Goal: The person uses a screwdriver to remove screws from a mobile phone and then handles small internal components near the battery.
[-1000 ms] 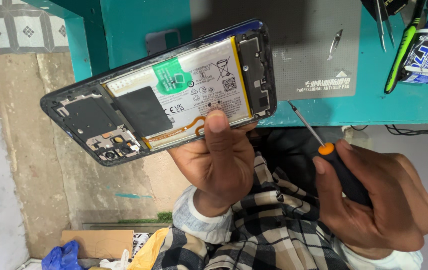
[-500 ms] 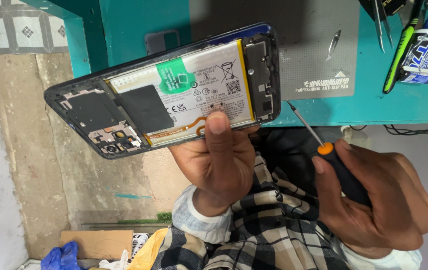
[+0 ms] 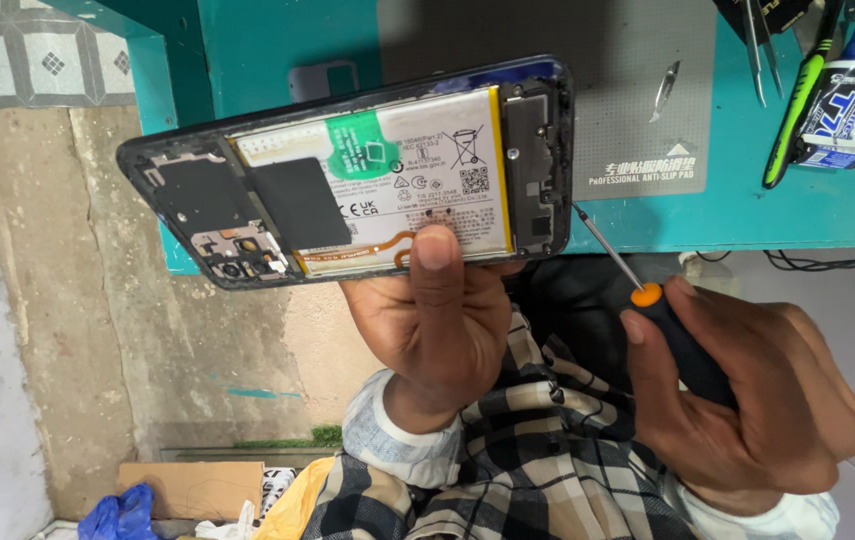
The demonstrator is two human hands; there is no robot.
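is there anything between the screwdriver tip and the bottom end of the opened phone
Nothing visible. The screwdriver in the right hand points its thin shaft at the lower end of the phone, which the left hand holds up; only open air lies between the tip and the phone's edge.

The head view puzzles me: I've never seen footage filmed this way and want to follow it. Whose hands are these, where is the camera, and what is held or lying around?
The camera sits on a person's head and looks down, so both hands are that person's own. The left hand holds an opened phone with its back cover off; the thumb presses on the white battery, and dark circuit covers show at both ends. The right hand grips a small screwdriver with a black handle and orange collar, its tip close to the phone's right end. Behind is a teal table with a grey work mat, tweezers and a glue tube. A checked shirt shows below.
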